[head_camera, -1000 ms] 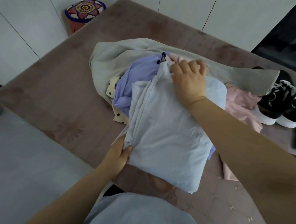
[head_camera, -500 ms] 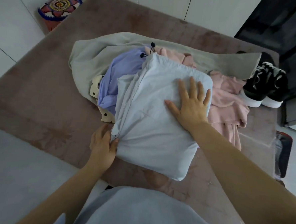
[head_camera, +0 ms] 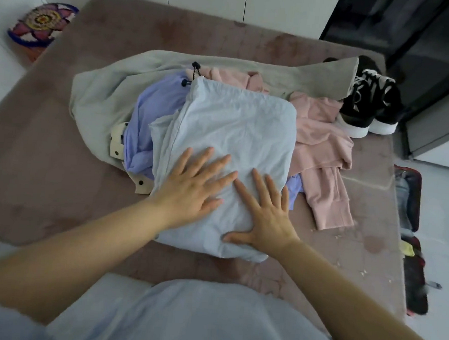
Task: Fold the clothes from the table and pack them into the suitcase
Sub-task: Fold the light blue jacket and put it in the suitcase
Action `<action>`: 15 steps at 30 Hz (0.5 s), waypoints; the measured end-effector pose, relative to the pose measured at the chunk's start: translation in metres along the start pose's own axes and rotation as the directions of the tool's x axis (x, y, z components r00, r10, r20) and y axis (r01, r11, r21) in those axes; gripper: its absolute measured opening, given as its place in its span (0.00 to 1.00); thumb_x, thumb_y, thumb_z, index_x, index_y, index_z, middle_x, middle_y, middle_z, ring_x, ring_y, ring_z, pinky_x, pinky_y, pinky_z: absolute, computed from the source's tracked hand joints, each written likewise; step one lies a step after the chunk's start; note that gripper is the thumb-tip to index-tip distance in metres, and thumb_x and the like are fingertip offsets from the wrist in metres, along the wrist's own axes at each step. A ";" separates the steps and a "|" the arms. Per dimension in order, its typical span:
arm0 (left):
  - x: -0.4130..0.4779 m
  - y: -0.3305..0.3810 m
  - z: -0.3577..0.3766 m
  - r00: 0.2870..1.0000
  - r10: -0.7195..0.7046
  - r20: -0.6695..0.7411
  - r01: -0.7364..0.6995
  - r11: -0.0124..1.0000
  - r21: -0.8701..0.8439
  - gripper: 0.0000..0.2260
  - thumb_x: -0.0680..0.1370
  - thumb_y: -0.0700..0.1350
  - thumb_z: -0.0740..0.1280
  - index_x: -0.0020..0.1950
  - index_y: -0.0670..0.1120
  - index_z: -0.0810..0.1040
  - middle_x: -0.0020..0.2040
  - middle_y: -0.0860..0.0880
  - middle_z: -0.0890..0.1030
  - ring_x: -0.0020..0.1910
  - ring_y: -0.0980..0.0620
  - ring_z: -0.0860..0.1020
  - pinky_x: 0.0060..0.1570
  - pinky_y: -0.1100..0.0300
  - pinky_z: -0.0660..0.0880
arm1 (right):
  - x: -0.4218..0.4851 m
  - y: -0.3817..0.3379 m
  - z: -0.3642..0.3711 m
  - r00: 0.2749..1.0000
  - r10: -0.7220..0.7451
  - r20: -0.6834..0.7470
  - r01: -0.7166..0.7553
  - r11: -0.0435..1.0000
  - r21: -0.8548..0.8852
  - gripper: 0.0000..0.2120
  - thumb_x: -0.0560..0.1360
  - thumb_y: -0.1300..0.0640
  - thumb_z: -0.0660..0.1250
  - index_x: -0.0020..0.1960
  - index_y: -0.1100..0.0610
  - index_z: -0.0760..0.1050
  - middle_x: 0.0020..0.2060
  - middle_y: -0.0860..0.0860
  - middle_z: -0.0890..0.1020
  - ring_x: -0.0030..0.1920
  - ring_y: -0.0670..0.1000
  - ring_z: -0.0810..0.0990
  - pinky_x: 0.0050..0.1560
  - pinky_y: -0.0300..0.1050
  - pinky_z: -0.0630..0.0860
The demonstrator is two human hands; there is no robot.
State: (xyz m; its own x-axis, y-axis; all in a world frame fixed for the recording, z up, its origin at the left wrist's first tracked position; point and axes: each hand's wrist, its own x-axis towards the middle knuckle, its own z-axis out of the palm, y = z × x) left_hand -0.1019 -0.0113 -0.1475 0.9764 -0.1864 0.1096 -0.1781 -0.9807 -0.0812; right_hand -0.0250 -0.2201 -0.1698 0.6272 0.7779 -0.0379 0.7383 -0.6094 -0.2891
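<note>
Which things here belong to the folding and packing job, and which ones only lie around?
Belong: folded blue garment, pressed by left hand and right hand; lavender garment; pink garment; grey garment; suitcase.
Lying about: black sneakers; patterned stool.

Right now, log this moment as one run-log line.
step: pressing fold flat | left hand: flat on light blue garment | right hand: flat on it | pink garment: unfolded beside | suitcase: on floor, right

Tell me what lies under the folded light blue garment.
A lavender garment and a cream dotted piece stick out from under the light blue garment; anything fully beneath is covered.
</note>
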 end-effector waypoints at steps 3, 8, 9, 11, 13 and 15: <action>-0.001 -0.031 0.030 0.992 0.070 0.107 -0.077 0.995 0.058 0.27 0.78 0.66 0.40 0.76 0.59 0.47 0.78 0.54 0.44 0.76 0.45 0.39 0.70 0.42 0.39 | -0.002 0.003 0.002 1.000 0.000 -0.010 0.000 0.999 -0.048 0.51 0.58 0.21 0.52 0.75 0.44 0.51 0.74 0.55 0.58 0.72 0.59 0.54 0.65 0.68 0.52; -0.001 -0.041 0.045 0.986 0.093 0.139 -0.092 0.996 -0.010 0.28 0.77 0.68 0.39 0.76 0.60 0.42 0.76 0.57 0.36 0.75 0.47 0.35 0.70 0.42 0.39 | -0.033 0.014 0.005 0.953 -0.303 0.028 0.303 0.934 -0.192 0.47 0.63 0.23 0.51 0.76 0.42 0.44 0.74 0.53 0.55 0.72 0.60 0.55 0.69 0.66 0.54; 0.000 -0.042 0.044 0.985 0.105 0.139 -0.104 0.994 -0.017 0.28 0.77 0.68 0.39 0.76 0.60 0.42 0.76 0.57 0.36 0.75 0.48 0.35 0.70 0.43 0.39 | -0.043 0.018 0.006 0.923 -0.375 0.085 0.385 0.897 -0.220 0.47 0.63 0.24 0.52 0.76 0.43 0.44 0.75 0.52 0.53 0.73 0.59 0.55 0.70 0.62 0.51; 0.001 -0.045 0.039 0.983 0.121 0.136 -0.120 0.993 -0.015 0.29 0.77 0.67 0.39 0.76 0.59 0.41 0.76 0.56 0.35 0.75 0.48 0.34 0.70 0.44 0.38 | -0.053 0.026 0.007 0.891 -0.425 0.159 0.454 0.850 -0.268 0.47 0.64 0.29 0.60 0.76 0.43 0.46 0.76 0.51 0.52 0.73 0.57 0.55 0.70 0.58 0.51; -0.001 -0.043 0.033 0.987 0.118 0.107 -0.119 0.993 0.001 0.28 0.78 0.65 0.40 0.76 0.57 0.41 0.76 0.54 0.36 0.75 0.47 0.36 0.70 0.43 0.38 | -0.051 0.030 0.009 0.901 -0.402 0.160 0.433 0.852 -0.295 0.45 0.66 0.39 0.69 0.76 0.43 0.47 0.75 0.52 0.56 0.72 0.57 0.58 0.70 0.57 0.54; -0.009 -0.034 0.027 0.980 0.199 0.023 -0.199 0.979 0.033 0.26 0.80 0.58 0.46 0.77 0.55 0.42 0.77 0.52 0.39 0.76 0.47 0.38 0.71 0.44 0.37 | -0.044 0.027 0.007 0.898 -0.408 0.164 0.439 0.853 -0.281 0.41 0.67 0.52 0.69 0.75 0.43 0.53 0.73 0.54 0.63 0.71 0.57 0.64 0.70 0.58 0.60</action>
State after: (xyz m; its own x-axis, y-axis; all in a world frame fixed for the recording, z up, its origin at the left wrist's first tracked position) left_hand -0.1009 0.0258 -0.1725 0.9240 -0.3762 0.0688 -0.3651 -0.9212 -0.1342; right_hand -0.0349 -0.2697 -0.1826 0.2210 0.9726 -0.0727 0.9752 -0.2212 0.0052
